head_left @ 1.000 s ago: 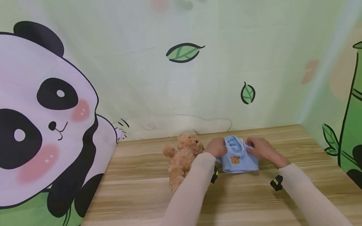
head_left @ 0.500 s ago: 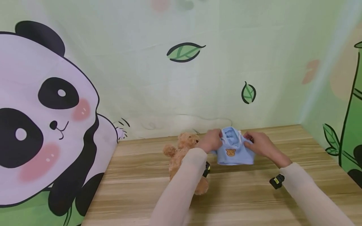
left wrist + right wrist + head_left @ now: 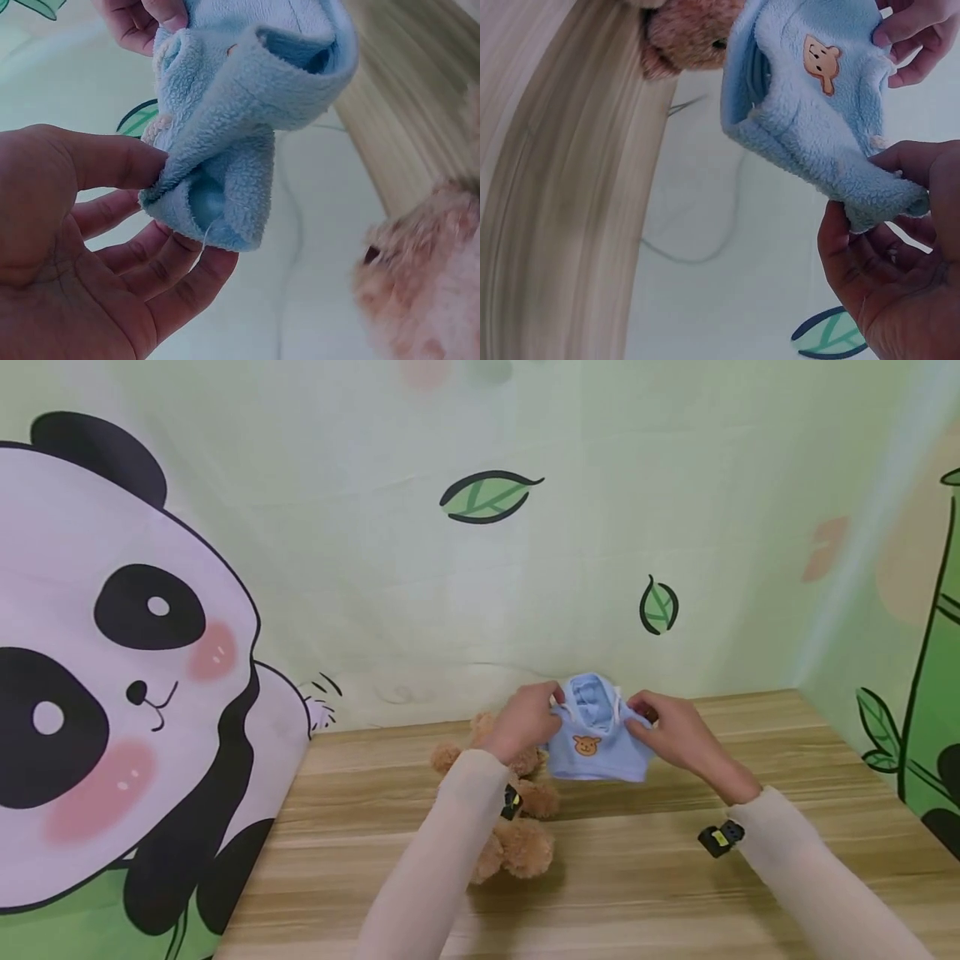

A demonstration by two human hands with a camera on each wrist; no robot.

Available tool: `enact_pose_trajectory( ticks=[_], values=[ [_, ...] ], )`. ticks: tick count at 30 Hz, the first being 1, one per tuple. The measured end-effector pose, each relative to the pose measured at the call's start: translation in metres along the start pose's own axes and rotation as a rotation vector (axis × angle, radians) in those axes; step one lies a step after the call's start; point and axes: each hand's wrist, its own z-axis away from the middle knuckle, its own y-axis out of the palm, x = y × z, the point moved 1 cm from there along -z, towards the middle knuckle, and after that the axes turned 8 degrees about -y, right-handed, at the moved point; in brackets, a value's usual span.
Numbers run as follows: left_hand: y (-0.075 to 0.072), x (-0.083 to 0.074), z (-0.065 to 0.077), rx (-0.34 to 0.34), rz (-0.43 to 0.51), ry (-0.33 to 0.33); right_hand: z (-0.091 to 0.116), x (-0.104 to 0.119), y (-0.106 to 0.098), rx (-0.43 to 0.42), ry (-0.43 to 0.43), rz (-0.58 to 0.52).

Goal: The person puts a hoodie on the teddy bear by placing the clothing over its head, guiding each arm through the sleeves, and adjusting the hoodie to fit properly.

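A small light blue fleece doll hoodie (image 3: 607, 763) with a brown bear-face patch on its chest hangs between both hands, over the table. My left hand (image 3: 522, 720) pinches one sleeve; in the left wrist view the thumb lies on the sleeve (image 3: 244, 187) and fingertips sit under its opening. The other sleeve (image 3: 870, 196) is pinched between thumb and fingers of my right hand (image 3: 681, 737). The hood's opening faces up. A light brown plush teddy bear (image 3: 527, 848) lies on the table under my left forearm, which hides much of its body.
The wood-grain table (image 3: 360, 827) meets a pale green printed cloth backdrop (image 3: 390, 568) along its back edge. A big panda print (image 3: 187, 693) covers the left side. Dark wrist cameras (image 3: 722, 838) sit below the sleeve cuffs.
Both hands have raised the hoodie off the table and carried it up and to the left, toward the teddy bear. More of the bear's legs now shows below the left forearm.
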Motion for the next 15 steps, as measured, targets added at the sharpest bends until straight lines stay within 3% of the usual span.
enact_pose_trajectory(
  ticks=[7, 15],
  values=[
    [-0.019, 0.013, 0.013, -0.078, -0.023, 0.039, -0.007, 0.020, 0.006, -0.048, -0.026, -0.069],
    [-0.034, 0.030, 0.023, -0.115, -0.026, 0.066, -0.013, 0.033, 0.023, -0.073, -0.030, -0.135]
  ],
)
